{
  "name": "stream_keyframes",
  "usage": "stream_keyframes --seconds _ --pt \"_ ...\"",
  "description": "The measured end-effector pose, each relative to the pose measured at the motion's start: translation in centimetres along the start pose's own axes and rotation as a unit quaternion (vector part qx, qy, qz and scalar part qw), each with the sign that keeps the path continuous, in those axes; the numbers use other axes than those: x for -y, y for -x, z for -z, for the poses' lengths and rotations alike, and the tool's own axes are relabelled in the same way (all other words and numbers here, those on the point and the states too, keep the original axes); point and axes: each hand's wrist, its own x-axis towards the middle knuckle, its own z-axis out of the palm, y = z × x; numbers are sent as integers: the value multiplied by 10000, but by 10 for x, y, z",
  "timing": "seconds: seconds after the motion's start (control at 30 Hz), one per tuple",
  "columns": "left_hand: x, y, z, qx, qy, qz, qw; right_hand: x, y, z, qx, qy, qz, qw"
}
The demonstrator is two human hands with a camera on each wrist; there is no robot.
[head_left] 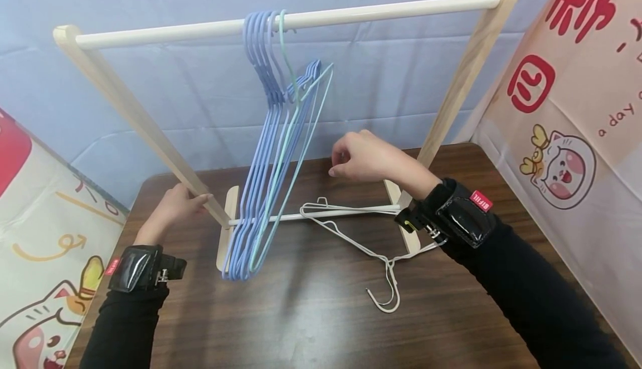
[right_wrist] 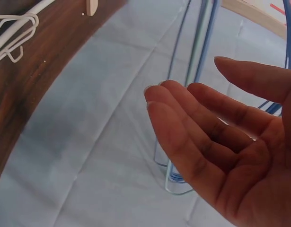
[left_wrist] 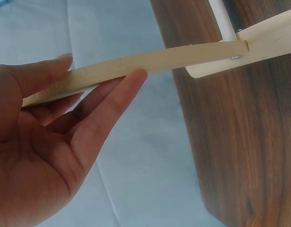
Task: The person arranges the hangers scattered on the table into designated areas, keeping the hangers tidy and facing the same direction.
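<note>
My left hand point(head_left: 178, 211) grips the left wooden post point(head_left: 142, 124) of a clothes rack low down, thumb on one side and fingers on the other in the left wrist view. Several blue hangers point(head_left: 273, 98) and a mint green hanger point(head_left: 282, 30) hang close together from the white top rail point(head_left: 401, 10), left of its middle. To the right of them my right hand point(head_left: 368, 157) is in the air, its fingers loosely bent around nothing; the right wrist view also shows nothing in it. White hangers point(head_left: 389, 261) lie below it, across the lower bar point(head_left: 291, 217) and the table.
The rack stands on a dark wooden table point(head_left: 311, 324) with wooden feet at both ends. Its right post point(head_left: 456, 85) rises behind my right forearm. A pale blue cloth point(head_left: 391, 79) hangs behind, and printed cloths point(head_left: 567, 135) stand at both sides.
</note>
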Motion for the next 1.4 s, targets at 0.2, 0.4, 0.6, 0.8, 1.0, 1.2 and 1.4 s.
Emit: stream_keyframes --seconds 0.2,0.4,0.6,0.8,1.0,1.2,1.4 --pt "-1 0 0 0 34 3 10000 -12 1 -13 86 -90 39 9999" --pt "-1 0 0 -28 42 -38 10000 -26 5 -23 123 -111 26 9999" --pt "-1 -1 0 -3 30 -10 10000 -38 7 -32 85 -173 79 9998" --pt "-1 -2 -1 -15 142 -26 9999 -52 12 -42 202 -528 -69 9984" --pt "0 0 -1 33 105 45 9999 -67 17 -56 438 -1004 -229 9937" --pt "0 0 -1 33 81 8 10000 -83 22 -68 408 -1236 -396 9907" --pt "1 0 -1 56 134 11 9999 -98 28 -82 248 -1245 -437 9909"
